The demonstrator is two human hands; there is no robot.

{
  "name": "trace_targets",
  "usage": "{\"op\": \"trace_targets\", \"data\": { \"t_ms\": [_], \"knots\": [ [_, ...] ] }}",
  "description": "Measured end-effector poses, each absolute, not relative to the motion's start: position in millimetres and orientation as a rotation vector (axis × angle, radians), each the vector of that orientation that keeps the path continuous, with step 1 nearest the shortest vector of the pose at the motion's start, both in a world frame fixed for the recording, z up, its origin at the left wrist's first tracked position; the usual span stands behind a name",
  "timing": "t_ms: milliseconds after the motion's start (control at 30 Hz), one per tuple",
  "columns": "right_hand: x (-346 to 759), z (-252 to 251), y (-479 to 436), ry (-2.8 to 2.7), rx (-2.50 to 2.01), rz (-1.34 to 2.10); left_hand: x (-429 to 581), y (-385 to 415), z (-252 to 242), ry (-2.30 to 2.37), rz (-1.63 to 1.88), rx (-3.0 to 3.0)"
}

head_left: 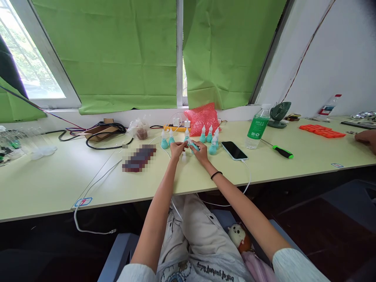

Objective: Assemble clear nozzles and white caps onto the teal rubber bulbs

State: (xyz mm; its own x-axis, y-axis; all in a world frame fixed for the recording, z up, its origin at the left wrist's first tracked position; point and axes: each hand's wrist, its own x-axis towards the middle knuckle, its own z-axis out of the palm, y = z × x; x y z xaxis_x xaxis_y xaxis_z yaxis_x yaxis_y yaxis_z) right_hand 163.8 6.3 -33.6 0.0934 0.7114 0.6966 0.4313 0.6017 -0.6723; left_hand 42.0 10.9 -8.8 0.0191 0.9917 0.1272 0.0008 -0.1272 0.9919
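left hand (177, 149), right hand (201, 151) pinch 1 teal bulb (193, 146) together | 7 standing bulbs (202, 138) | 1 phone (234, 150)

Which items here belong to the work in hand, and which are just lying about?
In hand: left hand and right hand together on the held teal bulb; standing teal bulbs beside them.
Lying about: phone, water bottle, screwdriver, fan, red bubble wrap, orange tray.

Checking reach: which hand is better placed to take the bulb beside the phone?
Right hand, probably: that bulb stands just right of it, while the left hand is farther, across the held bulb.
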Motion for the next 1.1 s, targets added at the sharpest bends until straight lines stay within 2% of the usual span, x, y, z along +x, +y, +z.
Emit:
{"op": "trace_targets", "data": {
  "t_ms": [300, 600, 1100],
  "knots": [
    [156.9, -30.8, -2.7, -1.527, -1.095, 0.076, 41.4, 7.9, -6.1, 1.070, 1.282, 1.348],
    [160.4, -32.4, 1.1, -1.388, -1.211, 0.027, 41.3, 9.8, -3.6, 1.329, 1.318, 1.523],
    [165.6, -39.2, 13.4, -1.495, -1.199, 0.216, 44.2, 9.8, -22.1, 1.562, 0.996, 1.969]
  ]
}}
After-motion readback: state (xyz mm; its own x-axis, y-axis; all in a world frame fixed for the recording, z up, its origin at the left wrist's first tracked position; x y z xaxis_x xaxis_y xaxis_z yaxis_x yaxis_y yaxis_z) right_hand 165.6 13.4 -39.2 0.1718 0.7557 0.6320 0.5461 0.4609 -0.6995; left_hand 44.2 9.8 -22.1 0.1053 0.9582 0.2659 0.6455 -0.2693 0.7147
